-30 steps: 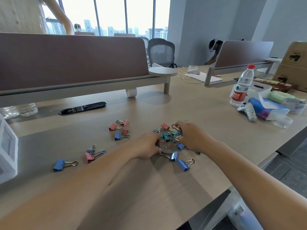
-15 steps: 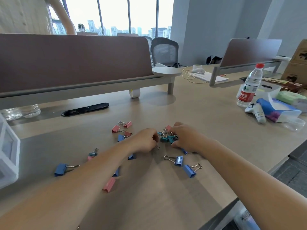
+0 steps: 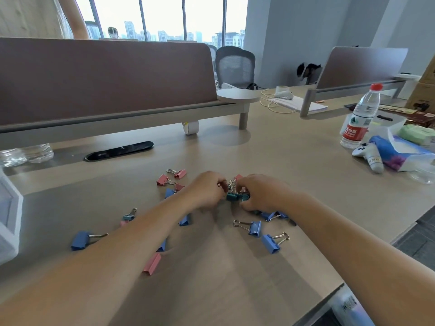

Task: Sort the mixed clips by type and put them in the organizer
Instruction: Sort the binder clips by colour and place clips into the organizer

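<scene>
Left hand (image 3: pixel 207 190) and right hand (image 3: pixel 262 194) pinch the clip cluster (image 3: pixel 231 196) with curled fingers (image 3: pixel 219 183); blue clips (image 3: pixel 255 228) lie around.

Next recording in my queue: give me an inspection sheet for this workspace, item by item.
Surface: wooden desk, no spills seen.
Job's things: blue clips and pink clips lie scattered loose; tangled clips sit between the hands; white organizer at the left edge, partly in view.
Clutter: water bottle, tissue pack, white controller, tape roll, crushed bottle.
Grippers: left hand and right hand both pinch the tangled clips.
Cables: white cable coiled on the far side.
Surroundings: divider panel, office chair, windows.
</scene>
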Available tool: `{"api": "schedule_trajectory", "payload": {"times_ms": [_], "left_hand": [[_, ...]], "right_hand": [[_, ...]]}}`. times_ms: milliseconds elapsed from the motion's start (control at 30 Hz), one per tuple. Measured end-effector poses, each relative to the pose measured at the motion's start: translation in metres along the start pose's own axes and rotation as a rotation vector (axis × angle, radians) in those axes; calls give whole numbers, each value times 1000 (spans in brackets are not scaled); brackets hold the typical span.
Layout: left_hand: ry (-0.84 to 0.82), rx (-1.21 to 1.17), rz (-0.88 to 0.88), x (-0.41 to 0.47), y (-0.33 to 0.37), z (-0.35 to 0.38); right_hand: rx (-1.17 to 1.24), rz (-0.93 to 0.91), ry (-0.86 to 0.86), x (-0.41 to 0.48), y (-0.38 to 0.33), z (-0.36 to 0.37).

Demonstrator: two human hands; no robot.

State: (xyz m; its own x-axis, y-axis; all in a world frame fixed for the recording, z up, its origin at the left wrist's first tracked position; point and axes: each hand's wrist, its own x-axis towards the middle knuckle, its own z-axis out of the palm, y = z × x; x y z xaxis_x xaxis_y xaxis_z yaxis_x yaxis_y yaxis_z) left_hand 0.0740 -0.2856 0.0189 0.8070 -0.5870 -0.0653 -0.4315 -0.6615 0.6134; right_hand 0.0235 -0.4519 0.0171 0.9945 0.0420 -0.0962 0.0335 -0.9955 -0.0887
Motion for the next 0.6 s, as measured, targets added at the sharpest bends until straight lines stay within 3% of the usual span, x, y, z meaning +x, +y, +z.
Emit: {"api": "schedule_trajectory", "payload": {"times_ms": [267, 600], "left_hand": [[35, 66, -84, 9, 2, 4], [15, 260, -70, 15, 6, 16]], "right_hand": [[45, 3, 7, -3, -2, 2], [-11, 14, -17, -8, -7, -1]]}}
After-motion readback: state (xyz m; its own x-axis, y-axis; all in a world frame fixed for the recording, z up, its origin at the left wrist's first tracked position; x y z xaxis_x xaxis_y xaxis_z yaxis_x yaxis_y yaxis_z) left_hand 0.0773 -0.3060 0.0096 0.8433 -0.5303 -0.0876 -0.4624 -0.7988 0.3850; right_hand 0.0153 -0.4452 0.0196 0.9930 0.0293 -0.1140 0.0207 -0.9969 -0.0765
